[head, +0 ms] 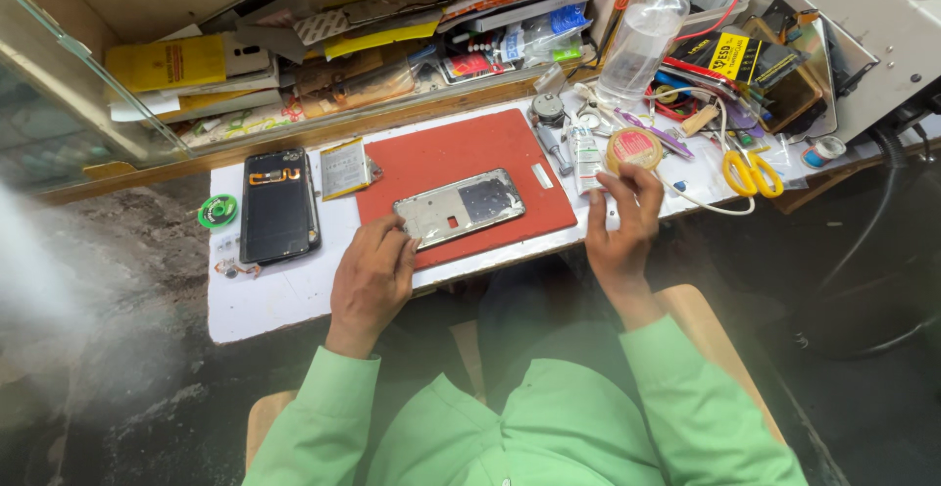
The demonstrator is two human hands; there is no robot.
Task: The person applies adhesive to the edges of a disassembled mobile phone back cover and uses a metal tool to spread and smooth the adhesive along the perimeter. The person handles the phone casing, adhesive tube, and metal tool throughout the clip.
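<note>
Left hand flat at the near corner of the phone frame, fingers narrow and touching its edge, frame lying on the red mat on the table. Right hand closed on a small white tube beside the tape roll. Best to keep the frame pinned flat against the mat and bring the tube over low and slow, probably steadying the wrist on the table edge. Worth steering wide of the yellow scissors.
</note>
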